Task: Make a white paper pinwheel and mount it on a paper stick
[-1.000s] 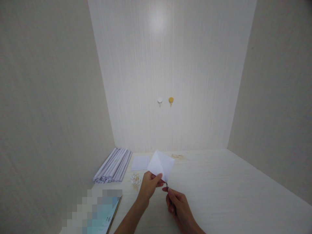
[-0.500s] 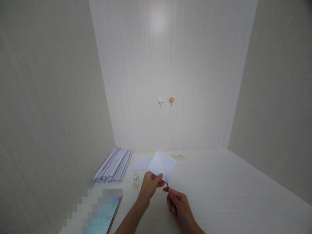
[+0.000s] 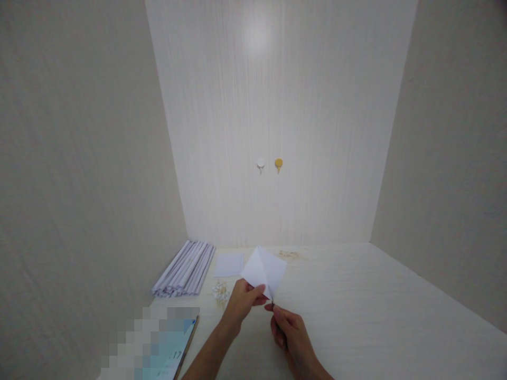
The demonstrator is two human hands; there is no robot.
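Observation:
My left hand (image 3: pixel 241 302) pinches the lower corner of a white square paper (image 3: pixel 263 271) creased along its diagonals, held up above the pale wooden desk (image 3: pixel 356 311). My right hand (image 3: pixel 291 333) is closed around a thin dark tool, probably small scissors (image 3: pixel 272 303), whose tip meets the paper's bottom corner. Both hands are low in the middle of the head view, almost touching each other.
A stack of rolled or folded paper strips (image 3: pixel 183 274) lies at the back left. A flat white paper square (image 3: pixel 228 264), a small heap of scraps (image 3: pixel 220 291) and another pale heap (image 3: pixel 288 255) lie nearby. Two pins, white (image 3: pixel 260 163) and yellow (image 3: pixel 279 163), stick in the back wall. A blurred device (image 3: pixel 154 343) is at the lower left.
The paper has sunk and tilted slightly toward the desk. Both hands stay almost where they were.

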